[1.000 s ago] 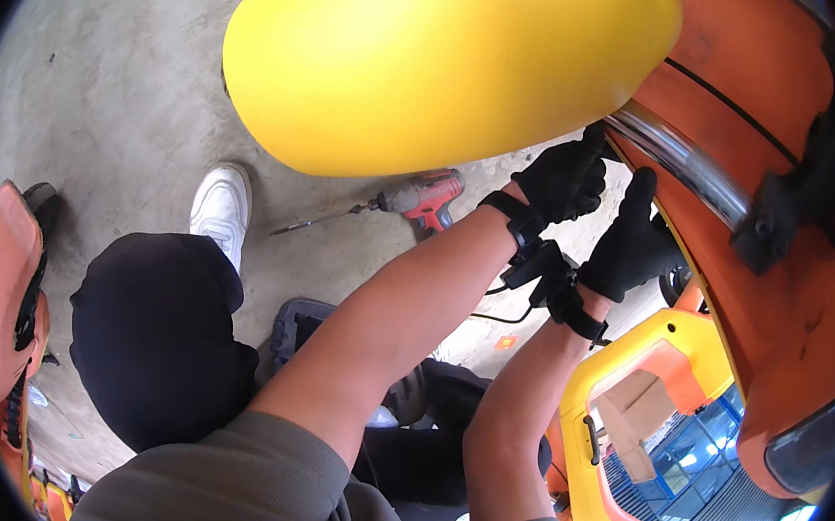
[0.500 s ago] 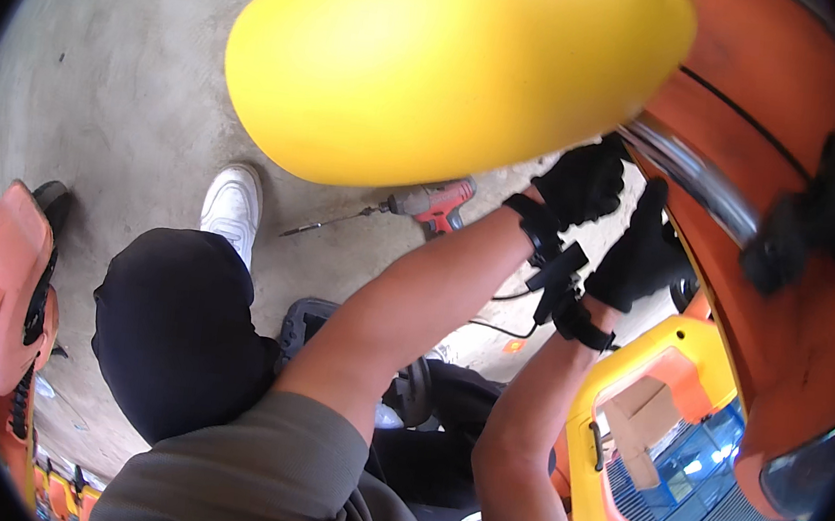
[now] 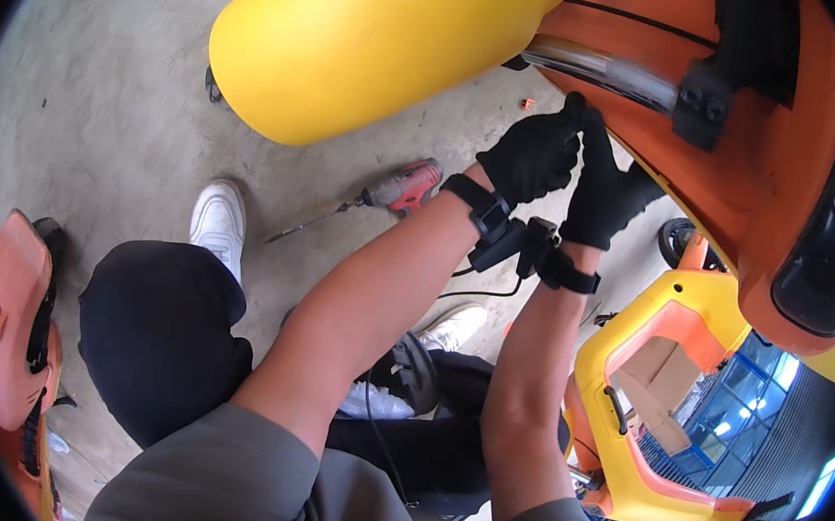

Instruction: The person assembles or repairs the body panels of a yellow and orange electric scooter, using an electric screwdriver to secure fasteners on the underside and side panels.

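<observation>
My left hand [image 3: 528,161], in a black glove, is raised beside the lower edge of an orange vehicle body [image 3: 687,176]. Its fingers are curled and pinched near the tip of my right thumb; whatever may be between them is too small to make out. My right hand [image 3: 607,193], also gloved, has its thumb stretched up and apart from the fingers, which reach toward the orange edge and are partly hidden by it. Above both hands runs a shiny metal tube [image 3: 606,73], with a large yellow fender [image 3: 377,51] at its left.
On the concrete floor [image 3: 121,101] lies a red and grey power drill [image 3: 406,187] with a long bit. A yellow and orange vehicle frame [image 3: 593,368] stands at the right, another orange vehicle part [image 3: 10,312] at the left. A black cable [image 3: 371,427] hangs by my legs.
The view has shifted, and the fender and orange body now sit higher and further left. Both hands have come away from the tube, toward me, staying close together.
</observation>
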Motion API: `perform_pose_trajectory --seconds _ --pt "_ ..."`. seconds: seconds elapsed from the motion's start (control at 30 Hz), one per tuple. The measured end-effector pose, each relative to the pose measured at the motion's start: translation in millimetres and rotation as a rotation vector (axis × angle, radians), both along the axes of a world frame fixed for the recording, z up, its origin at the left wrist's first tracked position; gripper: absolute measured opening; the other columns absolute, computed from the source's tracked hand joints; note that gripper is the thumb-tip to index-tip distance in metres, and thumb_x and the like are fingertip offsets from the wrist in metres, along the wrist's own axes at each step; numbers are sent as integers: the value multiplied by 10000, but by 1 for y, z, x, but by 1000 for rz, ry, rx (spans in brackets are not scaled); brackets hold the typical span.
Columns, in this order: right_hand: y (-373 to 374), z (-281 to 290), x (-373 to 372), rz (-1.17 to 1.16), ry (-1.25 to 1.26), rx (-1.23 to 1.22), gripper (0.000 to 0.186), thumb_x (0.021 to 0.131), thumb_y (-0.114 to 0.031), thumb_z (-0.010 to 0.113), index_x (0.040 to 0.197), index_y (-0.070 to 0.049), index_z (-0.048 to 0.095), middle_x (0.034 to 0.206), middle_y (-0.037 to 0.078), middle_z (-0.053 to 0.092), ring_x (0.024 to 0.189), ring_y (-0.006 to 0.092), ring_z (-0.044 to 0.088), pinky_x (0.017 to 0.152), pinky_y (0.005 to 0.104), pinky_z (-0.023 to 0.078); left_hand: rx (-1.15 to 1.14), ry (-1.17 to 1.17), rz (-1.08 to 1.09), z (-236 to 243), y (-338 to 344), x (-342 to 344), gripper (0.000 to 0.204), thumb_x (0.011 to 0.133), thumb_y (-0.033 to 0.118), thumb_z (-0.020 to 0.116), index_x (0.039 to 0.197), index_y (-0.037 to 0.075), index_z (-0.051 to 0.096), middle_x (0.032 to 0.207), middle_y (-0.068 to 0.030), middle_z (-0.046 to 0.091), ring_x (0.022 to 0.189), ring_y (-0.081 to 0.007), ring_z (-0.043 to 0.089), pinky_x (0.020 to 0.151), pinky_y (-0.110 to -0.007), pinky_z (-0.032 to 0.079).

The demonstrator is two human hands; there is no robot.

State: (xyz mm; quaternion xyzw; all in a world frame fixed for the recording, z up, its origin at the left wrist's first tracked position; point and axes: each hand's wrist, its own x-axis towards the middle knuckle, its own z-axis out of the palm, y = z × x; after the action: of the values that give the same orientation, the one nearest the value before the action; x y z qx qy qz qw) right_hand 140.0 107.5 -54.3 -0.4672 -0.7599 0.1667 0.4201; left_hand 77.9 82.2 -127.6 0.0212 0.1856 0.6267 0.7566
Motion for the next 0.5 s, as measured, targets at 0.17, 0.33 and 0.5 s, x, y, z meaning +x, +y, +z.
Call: perform_pose_trajectory --seconds 0.17,0.33,0.5 --pt "-8 23 11 60 -8 41 524 734 95 810 1193 65 560 1204 139 628 1049 193 619 996 347 473 81 -172 -13 13 -10 2 440 1013 557 473 837 159 538 555 69 346 432 -78 326 426 -240 295" --pt "-6 40 26 160 23 130 527 707 134 800 1178 89 568 1140 141 664 991 206 654 904 330 529 316 -202 82 32 -20 11 275 1013 347 579 835 145 523 613 69 393 489 -60 351 453 -225 295" --pt "-4 55 38 119 -95 93 467 717 129 788 1137 107 586 1087 145 684 922 203 669 856 311 548 359 -371 -1 43 -27 2 310 1011 324 580 783 148 464 604 71 377 469 -56 324 443 -218 266"
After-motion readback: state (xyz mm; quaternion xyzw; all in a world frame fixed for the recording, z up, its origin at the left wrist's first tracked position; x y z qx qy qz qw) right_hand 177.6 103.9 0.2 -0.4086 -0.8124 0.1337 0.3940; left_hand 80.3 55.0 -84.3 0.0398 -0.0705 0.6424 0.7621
